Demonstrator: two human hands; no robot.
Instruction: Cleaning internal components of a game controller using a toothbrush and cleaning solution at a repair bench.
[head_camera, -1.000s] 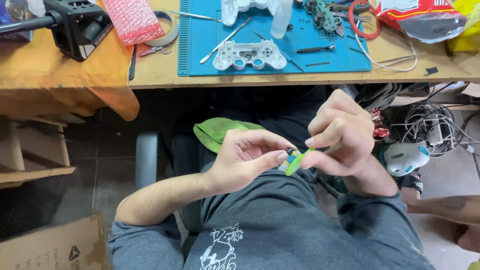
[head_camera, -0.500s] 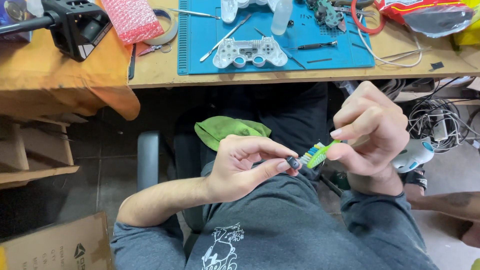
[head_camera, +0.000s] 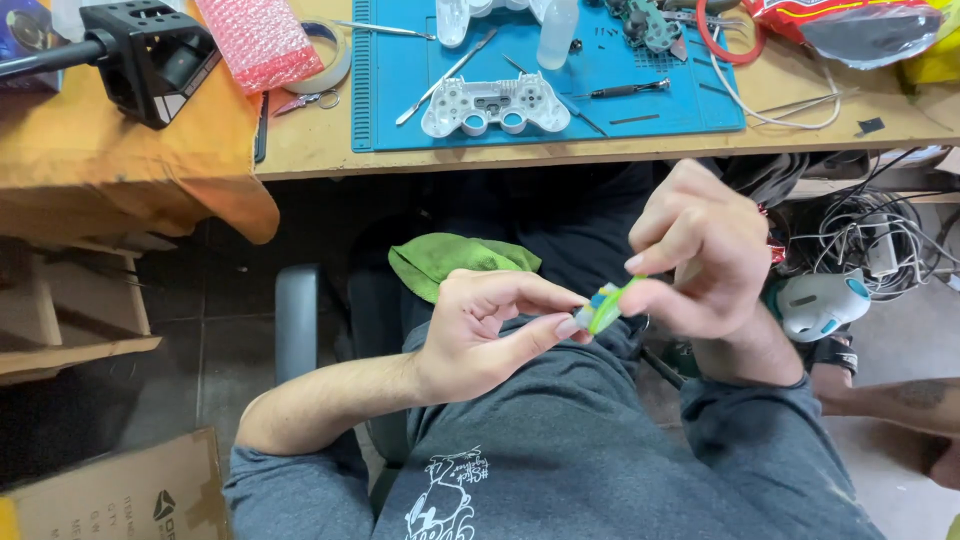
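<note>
Your left hand (head_camera: 480, 335) and right hand (head_camera: 700, 255) meet over your lap, below the bench edge, and both are closed on the same thing: a small bright-green plastic tool handle with a blue band (head_camera: 606, 306). Your left thumb and forefinger pinch its lower end, at about seven o'clock from the handle's middle; your right fingers curl round the upper end, at about two o'clock. The handle lies tilted, low on the left, high on the right. What sits at its tip is hidden under your left fingertips, so I cannot tell whether a bit is seated there.

To do this well, I judge you should keep the left pinch close to the tip and let the right hand do any turning or pulling along the handle's own line, not across it, so that nothing small springs loose into your lap. Holding it over the crumpled green cloth (head_camera: 455, 262), at ten o'clock from your hands, would catch a drop.

At twelve o'clock, well apart from your hands, the blue rubber work mat (head_camera: 400, 80) on the wooden bench carries a translucent white game-controller shell (head_camera: 495, 105); a black-handled small screwdriver (head_camera: 625, 90) lies near its right.
</note>
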